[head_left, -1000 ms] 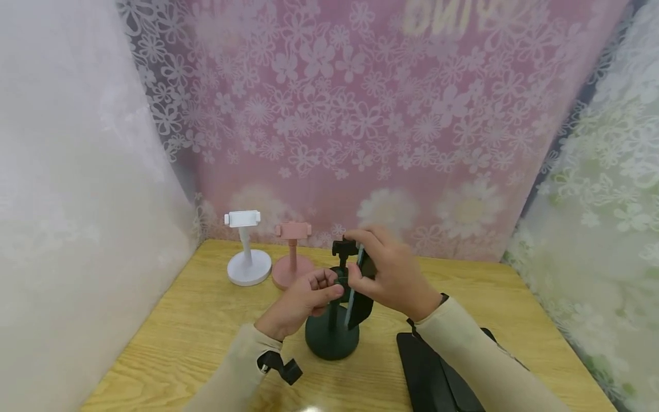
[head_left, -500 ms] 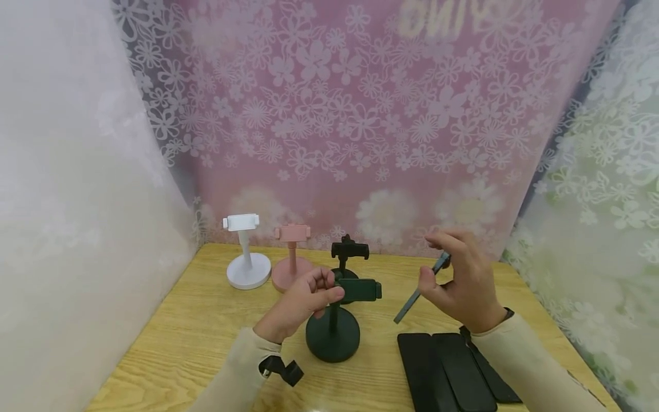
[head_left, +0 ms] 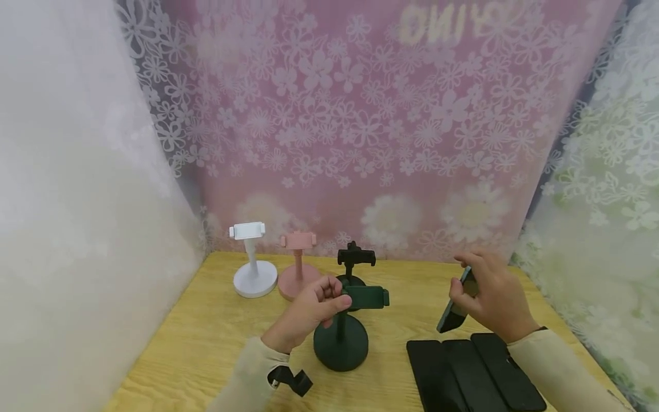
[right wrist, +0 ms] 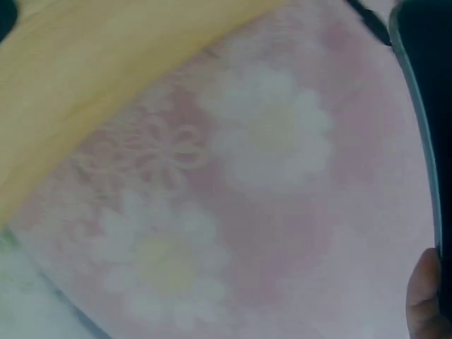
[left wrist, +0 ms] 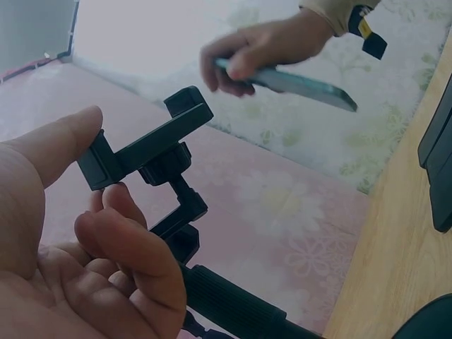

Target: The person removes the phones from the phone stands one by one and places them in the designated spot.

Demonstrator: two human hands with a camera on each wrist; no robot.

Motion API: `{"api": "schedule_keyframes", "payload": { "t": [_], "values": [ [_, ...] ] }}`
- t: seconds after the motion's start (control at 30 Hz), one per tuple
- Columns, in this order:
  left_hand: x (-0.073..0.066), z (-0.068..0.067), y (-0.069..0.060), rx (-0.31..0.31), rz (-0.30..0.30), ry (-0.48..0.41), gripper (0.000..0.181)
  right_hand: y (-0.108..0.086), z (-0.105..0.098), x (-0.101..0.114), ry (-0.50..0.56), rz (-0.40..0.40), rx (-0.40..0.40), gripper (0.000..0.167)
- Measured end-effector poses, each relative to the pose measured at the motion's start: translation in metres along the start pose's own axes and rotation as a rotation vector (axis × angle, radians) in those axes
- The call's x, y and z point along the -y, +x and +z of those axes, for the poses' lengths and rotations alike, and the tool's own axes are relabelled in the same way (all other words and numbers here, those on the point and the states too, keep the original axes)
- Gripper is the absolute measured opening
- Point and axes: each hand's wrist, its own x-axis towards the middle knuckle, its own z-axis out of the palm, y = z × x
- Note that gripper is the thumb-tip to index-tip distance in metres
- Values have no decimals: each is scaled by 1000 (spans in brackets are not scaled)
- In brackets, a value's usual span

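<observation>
A dark green phone stand (head_left: 342, 346) stands upright on the wooden table, its clamp (head_left: 367, 297) level at the top. My left hand (head_left: 309, 312) pinches the clamp's left end; in the left wrist view the thumb lies on that end piece and a fingertip sits under it. Nothing lies in the clamp. To the right, in the air, my right hand (head_left: 494, 294) grips a thin phone (head_left: 454, 312) with dark faces and a blue-grey edge, tilted and apart from the stand. The right wrist view shows only part of this phone (right wrist: 434, 92) and one finger.
Several black phones (head_left: 476, 372) lie side by side at the front right, below the right forearm. Behind the green stand are a white stand (head_left: 253, 277), a pink stand (head_left: 297, 277) and a black stand (head_left: 355, 257). Flowered curtains (head_left: 386, 143) enclose the table.
The right hand has carried the phone away from the green stand, to the right, above the black phones. The left hand keeps its hold on the clamp. The head view has shifted slightly.
</observation>
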Motion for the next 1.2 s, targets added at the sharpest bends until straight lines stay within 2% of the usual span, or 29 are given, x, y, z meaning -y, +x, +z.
{"api": "schedule_keyframes", "payload": {
  "t": [0.1,0.2,0.37,0.47,0.53,0.7,0.83,0.97,1.07,1.2],
  "values": [
    [1,-1,2,-2,-4,-4,30,-5,17,-16,-17,32,107,41],
    [2,-3,1,-5,-18,-5,30,-14,43,-25,-28,57,215,36],
    [13,0,-12,-19,-66,-15,30,-42,84,-22,-36,134,400,28],
    [15,-2,-17,-31,-72,-16,30,-47,105,-23,-26,183,470,28],
    [13,-3,-15,-29,-61,-12,30,-45,115,-27,-13,239,513,29],
    [4,-4,0,-7,-10,22,32,-34,127,-48,27,425,649,35],
    [1,-2,2,-16,2,30,33,-39,135,-57,67,527,747,44],
    [2,-1,-1,-17,-6,25,32,-50,140,-63,118,639,783,51],
    [3,-1,-1,-13,-11,27,31,-54,138,-65,104,677,802,51],
    [2,0,-2,-18,-8,33,31,-51,138,-61,27,652,853,61]
  ]
}}
